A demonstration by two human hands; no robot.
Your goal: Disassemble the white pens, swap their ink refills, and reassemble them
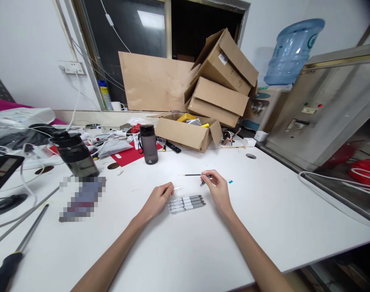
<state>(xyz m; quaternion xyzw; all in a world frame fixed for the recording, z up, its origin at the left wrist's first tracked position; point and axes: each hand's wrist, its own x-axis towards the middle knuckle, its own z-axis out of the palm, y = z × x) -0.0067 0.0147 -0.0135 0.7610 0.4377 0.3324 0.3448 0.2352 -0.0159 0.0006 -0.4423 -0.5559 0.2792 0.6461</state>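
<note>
My left hand (pixel 159 198) is closed in a pinch on a short, clear-white pen barrel (pixel 177 187), whose tip sticks out to the right. My right hand (pixel 217 186) has thumb and fingers closed on a small dark grey pen part (pixel 202 183). A thin pen refill (pixel 191 174) with black ink runs leftward from its fingertips; whether the hand grips it or it lies on the table, I cannot tell. Between and just below both hands, several clear pens with grey ends (pixel 187 204) lie side by side on the white table (pixel 185 251).
A grey bottle (pixel 149 145) and an open cardboard box (pixel 185 133) stand at the back. On the left are a dark bottle (pixel 77 156), a blurred-out flat object (pixel 84 198), a screwdriver (pixel 11 259) and cables. A small blue scrap (pixel 231 182) lies right of my right hand.
</note>
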